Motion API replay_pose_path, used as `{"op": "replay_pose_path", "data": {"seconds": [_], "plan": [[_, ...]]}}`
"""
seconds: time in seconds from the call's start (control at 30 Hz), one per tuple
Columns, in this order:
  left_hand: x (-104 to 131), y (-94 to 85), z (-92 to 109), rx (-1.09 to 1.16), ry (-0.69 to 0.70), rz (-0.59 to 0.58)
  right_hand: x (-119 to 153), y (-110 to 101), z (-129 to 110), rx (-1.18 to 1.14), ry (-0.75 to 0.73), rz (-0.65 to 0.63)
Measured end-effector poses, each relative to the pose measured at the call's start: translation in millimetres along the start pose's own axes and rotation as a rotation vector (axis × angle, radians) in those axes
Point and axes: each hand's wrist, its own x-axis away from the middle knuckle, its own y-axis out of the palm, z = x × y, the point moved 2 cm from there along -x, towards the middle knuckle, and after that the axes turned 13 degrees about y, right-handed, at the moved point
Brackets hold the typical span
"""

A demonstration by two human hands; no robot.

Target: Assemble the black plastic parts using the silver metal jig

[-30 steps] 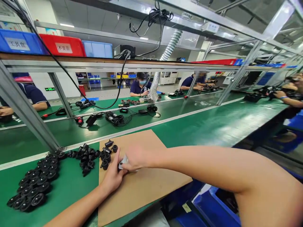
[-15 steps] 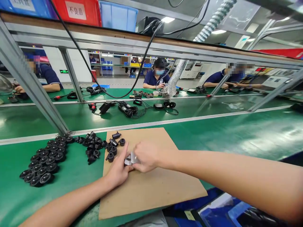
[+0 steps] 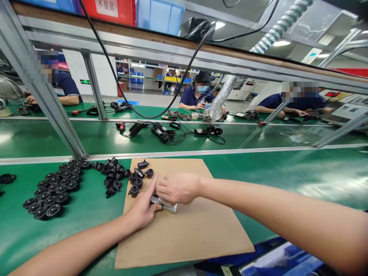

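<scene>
On a brown cardboard sheet, my left hand is closed around the left side of a small silver-white piece, its thumb lying along the near edge. A dark round spot shows at the left end of that piece. My right hand curls over the top of it from the right, fingers bent and pressed together; whatever they pinch is hidden beneath them. Just beyond my left hand, several black round fittings with side spouts sit on the cardboard, and a black cylindrical fitting lies on its side.
Rows of black round caps and a heap of small black parts lie left on the green bench. Coiled black cable lies beyond the metal frame. Several people in dark blue sit across the bench.
My right hand has turned over the silver-white piece, its knuckles now more on top. A flat part that stood raised now shows lower, pointing right. The camera view has shifted slightly.
</scene>
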Motion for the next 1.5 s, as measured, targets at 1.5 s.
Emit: {"op": "replay_pose_path", "data": {"seconds": [1.5], "plan": [[1, -1.3, 25, -0.387, 0.791, 0.172, -16, 113, 27, -0.613, 1.128, 0.749]]}}
